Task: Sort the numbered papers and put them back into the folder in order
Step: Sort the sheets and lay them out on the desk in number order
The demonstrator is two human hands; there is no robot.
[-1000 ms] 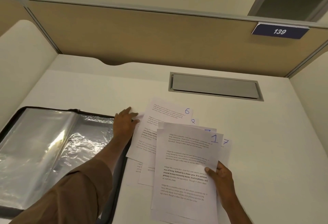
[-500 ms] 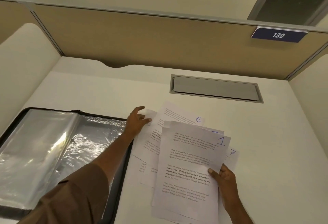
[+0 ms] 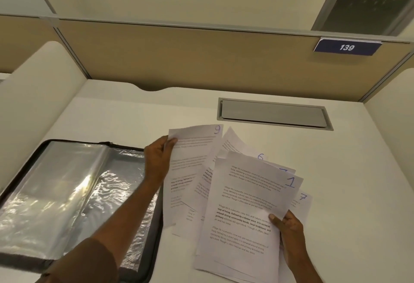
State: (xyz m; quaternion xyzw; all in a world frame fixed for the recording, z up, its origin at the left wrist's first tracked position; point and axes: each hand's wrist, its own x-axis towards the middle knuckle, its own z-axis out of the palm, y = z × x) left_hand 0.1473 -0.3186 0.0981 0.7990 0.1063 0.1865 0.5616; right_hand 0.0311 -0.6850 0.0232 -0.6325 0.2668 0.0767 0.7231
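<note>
While the left hand (image 3: 156, 161) pinches the upper left corner of a white printed sheet with a blue handwritten 9 (image 3: 190, 155), thumb on top and fingers curled under its edge, that sheet stands lifted and tilted above the spread of other white numbered papers on the off-white desk (image 3: 336, 170). At the lower right, the right hand (image 3: 289, 229) grips the right edge of a white printed sheet marked with a blue 1 (image 3: 248, 204), thumb pressed on its face, with at least one more sheet under it in the same grip. Between the two held sheets, a curled white sheet marked 6 (image 3: 237, 146) shows its top, and a white sheet marked 7 (image 3: 302, 202) peeks out just beside the right hand, lying flat. Left of the papers, touching their edge, a black-bordered display folder with shiny clear plastic sleeves (image 3: 67, 193) lies open on the desk, the left forearm in its brown sleeve (image 3: 85, 262) crossing over it. Farther back, a grey metal cable hatch (image 3: 273, 114) sits set into the desk, and a dark blue plate reading 139 (image 3: 347, 47) hangs on the tan partition (image 3: 179, 58)
</note>
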